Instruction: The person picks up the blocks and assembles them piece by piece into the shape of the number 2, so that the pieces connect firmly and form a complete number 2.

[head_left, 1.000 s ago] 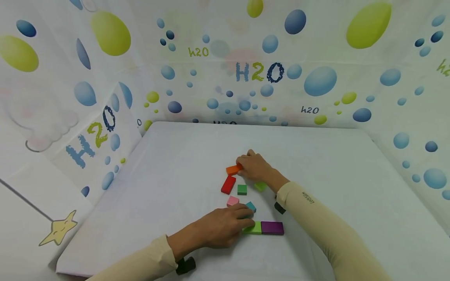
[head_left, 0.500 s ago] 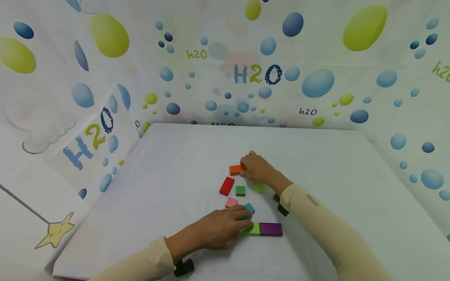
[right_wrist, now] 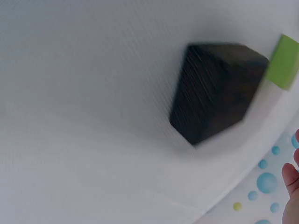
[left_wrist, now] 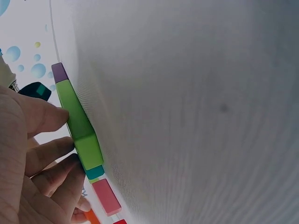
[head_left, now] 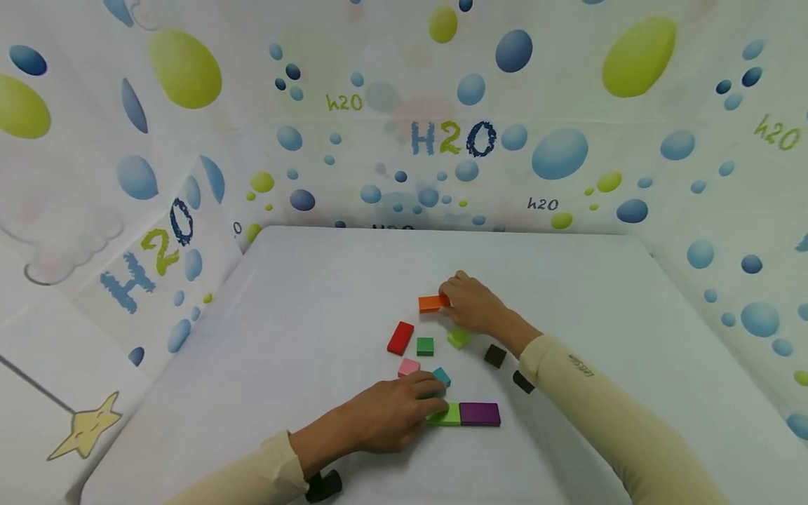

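My right hand (head_left: 470,305) pinches an orange block (head_left: 431,304) at its right end, low over the far part of the table. Closer to me, my left hand (head_left: 394,414) rests its fingertips on a long light green block (left_wrist: 77,116). That block lies end to end with a purple block (head_left: 480,414). A teal block (head_left: 441,376) sits just behind it, beside the left fingers, and a pink block (head_left: 409,367) is left of the teal one. In the right wrist view, only a few right fingers (right_wrist: 290,175) show at the edge; the orange block is out of that view.
A red block (head_left: 400,338), a dark green block (head_left: 425,346), a small light green block (head_left: 459,338) and a dark brown block (head_left: 495,355) lie between the hands on the white table (head_left: 328,301). A black wrist camera (head_left: 523,381) sits under the right sleeve.
My right hand has moved right with the orange block. The dark brown block, once hidden by the right forearm, now shows. My left hand stays on the light green block; the view shifts slightly.
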`<act>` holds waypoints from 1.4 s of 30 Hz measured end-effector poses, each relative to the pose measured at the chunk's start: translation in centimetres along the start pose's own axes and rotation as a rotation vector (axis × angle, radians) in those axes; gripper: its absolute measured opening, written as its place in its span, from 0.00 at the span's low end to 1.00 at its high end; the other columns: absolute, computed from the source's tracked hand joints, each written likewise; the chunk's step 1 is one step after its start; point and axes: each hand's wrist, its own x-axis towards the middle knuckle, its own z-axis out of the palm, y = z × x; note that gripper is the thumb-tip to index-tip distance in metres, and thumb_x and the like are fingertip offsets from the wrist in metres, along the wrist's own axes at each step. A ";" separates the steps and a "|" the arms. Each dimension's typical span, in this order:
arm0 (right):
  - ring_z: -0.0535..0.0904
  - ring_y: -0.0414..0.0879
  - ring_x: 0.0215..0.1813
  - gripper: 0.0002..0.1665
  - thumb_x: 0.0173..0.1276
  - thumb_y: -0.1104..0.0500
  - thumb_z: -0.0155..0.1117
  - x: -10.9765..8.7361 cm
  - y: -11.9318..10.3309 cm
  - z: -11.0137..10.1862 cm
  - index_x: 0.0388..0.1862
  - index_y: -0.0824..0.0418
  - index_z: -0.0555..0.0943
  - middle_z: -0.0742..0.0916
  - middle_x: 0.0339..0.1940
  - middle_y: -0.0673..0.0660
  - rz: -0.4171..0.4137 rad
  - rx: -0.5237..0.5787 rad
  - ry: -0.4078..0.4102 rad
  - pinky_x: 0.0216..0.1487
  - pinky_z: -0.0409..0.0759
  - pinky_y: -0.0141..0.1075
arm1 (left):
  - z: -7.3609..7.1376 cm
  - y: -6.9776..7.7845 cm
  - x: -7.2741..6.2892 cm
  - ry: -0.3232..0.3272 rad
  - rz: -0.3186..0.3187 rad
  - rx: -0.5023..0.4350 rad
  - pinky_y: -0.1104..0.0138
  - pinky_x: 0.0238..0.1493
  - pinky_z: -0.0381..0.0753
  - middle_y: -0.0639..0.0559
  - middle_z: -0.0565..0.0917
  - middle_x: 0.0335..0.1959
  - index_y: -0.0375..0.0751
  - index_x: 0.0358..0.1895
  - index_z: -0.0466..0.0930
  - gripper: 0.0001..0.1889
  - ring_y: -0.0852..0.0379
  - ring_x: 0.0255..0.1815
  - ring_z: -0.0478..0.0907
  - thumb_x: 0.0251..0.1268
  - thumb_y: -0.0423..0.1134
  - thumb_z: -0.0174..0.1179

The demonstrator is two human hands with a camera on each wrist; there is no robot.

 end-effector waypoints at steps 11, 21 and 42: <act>0.73 0.48 0.49 0.19 0.69 0.51 0.71 -1.5 0.1 -2.6 0.52 0.61 0.82 0.85 0.44 0.53 -0.038 0.008 0.084 0.53 0.79 0.38 | -0.1 -0.2 0.0 -0.011 -0.006 -0.023 0.62 0.62 0.80 0.53 0.74 0.70 0.55 0.67 0.77 0.23 0.54 0.72 0.68 0.70 0.40 0.62; 0.73 0.47 0.50 0.19 0.69 0.52 0.71 -3.8 -0.1 -3.6 0.52 0.61 0.82 0.84 0.45 0.52 -0.082 0.018 0.096 0.55 0.78 0.39 | -0.1 -0.1 -0.1 0.007 0.008 0.006 0.62 0.61 0.80 0.53 0.75 0.69 0.54 0.66 0.78 0.22 0.55 0.71 0.69 0.70 0.38 0.61; 0.70 0.42 0.45 0.16 0.67 0.53 0.73 -7.8 0.4 -2.5 0.48 0.58 0.82 0.82 0.40 0.47 -0.179 0.071 0.067 0.47 0.77 0.35 | 0.3 -0.3 -0.1 0.023 0.020 0.011 0.61 0.62 0.79 0.54 0.75 0.69 0.54 0.66 0.78 0.22 0.55 0.72 0.69 0.69 0.37 0.61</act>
